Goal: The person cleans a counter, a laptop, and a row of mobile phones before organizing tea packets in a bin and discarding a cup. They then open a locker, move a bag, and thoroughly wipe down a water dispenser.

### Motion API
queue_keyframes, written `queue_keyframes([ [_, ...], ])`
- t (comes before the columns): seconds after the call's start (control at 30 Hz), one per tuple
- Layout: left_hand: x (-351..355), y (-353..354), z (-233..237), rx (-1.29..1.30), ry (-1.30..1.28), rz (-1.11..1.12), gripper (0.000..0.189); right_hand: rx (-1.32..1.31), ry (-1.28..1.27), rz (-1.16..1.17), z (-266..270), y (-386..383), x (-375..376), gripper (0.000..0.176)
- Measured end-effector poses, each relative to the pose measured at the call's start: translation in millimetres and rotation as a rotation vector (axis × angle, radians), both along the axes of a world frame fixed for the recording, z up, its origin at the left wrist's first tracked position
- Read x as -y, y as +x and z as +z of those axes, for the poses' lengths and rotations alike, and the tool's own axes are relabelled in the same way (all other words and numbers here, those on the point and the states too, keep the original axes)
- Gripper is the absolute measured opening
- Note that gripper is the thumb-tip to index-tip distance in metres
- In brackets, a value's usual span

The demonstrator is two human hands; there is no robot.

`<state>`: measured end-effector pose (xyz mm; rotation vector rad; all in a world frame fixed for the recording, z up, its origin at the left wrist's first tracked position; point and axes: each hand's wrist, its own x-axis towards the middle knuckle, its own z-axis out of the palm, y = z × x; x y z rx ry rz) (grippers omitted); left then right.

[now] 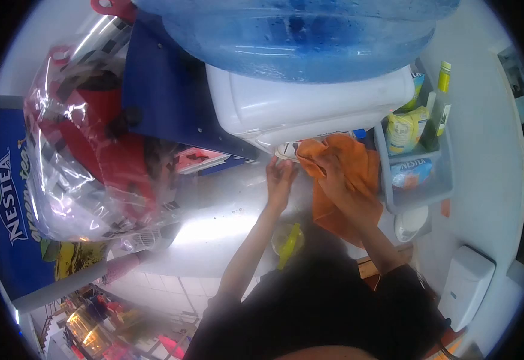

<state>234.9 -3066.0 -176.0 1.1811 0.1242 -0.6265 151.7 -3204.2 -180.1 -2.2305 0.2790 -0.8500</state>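
Observation:
My right hand (331,180) is closed on an orange cloth (349,165), which is bunched at the fingers and hangs down over my forearm. Beside it, my left hand (281,179) has its fingertips bent round the lower edge of a small white rounded object (287,150) with dark markings. The cloth touches or overlaps the right side of this object, and its kind does not show. Both hands are just below a white water dispenser (310,102), over a shiny metal counter (232,195).
A large blue water bottle (298,42) sits on the dispenser. To the right, a grey plastic bin (421,195) holds packets and a yellow-capped bottle (439,114). Plastic-wrapped red items (93,138) and a blue Nestea panel (9,198) stand left. A cup (287,240) is near my body.

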Motion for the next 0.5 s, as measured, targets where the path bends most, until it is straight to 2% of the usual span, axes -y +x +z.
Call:
queue_keyframes([
  [0.03, 5, -6, 5, -0.076, -0.056, -0.012, 0.054, 0.020, -0.031, 0.008, 2, 0, 0, 0.053],
  [0.1, 12, -12, 8, -0.046, -0.007, -0.062, 0.055, 0.004, -0.015, 0.009, 12, 2, 1, 0.054],
  [0.17, 16, -12, 4, -0.149, -0.096, -0.111, 0.050, -0.009, -0.006, 0.008, 27, 7, 10, 0.056],
  [0.23, 15, -5, 3, -0.202, -0.113, -0.109, 0.048, -0.200, -0.272, 0.097, 63, 14, 21, 0.062],
  [0.37, 17, -1, 3, -0.249, -0.051, -0.096, 0.045, -0.223, -0.271, 0.220, 70, 23, 32, 0.069],
  [0.43, 21, -6, 1, -0.233, -0.064, -0.068, 0.045, -0.353, -0.221, 0.242, 63, 27, 38, 0.071],
  [0.5, 17, -11, 2, -0.215, -0.075, -0.045, 0.046, -0.287, -0.219, 0.267, 59, 26, 40, 0.071],
])
